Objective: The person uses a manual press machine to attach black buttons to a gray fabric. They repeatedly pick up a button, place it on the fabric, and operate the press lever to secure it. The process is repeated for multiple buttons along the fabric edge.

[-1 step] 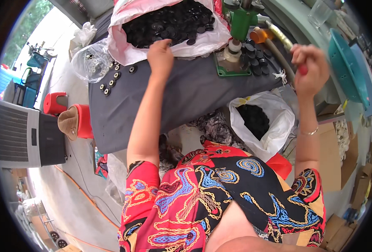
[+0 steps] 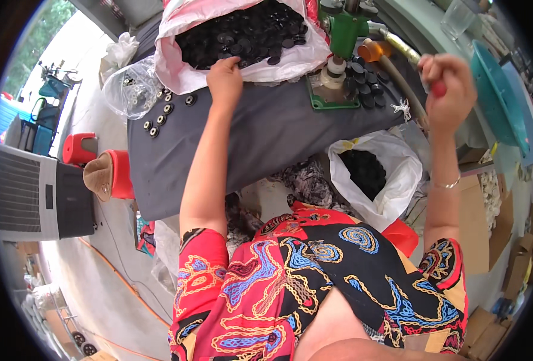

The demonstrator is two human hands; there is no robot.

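Note:
My left hand [image 2: 225,83] is at the near rim of a white sack [image 2: 266,73] with a pink-red edge, filled with black round discs [image 2: 242,36]. Its fingers are curled, tips against the discs; what they pinch, if anything, is hidden. Raised at the right, my right hand [image 2: 451,96] is closed round a red ball knob [image 2: 438,89], partly covered by the fingers. Between the hands stands a green hand press [image 2: 343,36], with a white round piece [image 2: 336,67] under its ram. More black discs [image 2: 367,84] lie right of the press base.
Several small black wheels with metal centres [image 2: 168,109] lie at the table's left, beside a clear bag [image 2: 135,90] of similar parts. An open white bag [image 2: 398,180] of black pieces is below the table's front edge. An orange-headed mallet [image 2: 371,50] lies behind the discs.
My left hand has shifted slightly left and nearer along the sack's rim. My right hand, still on the red knob, has moved a little to the right.

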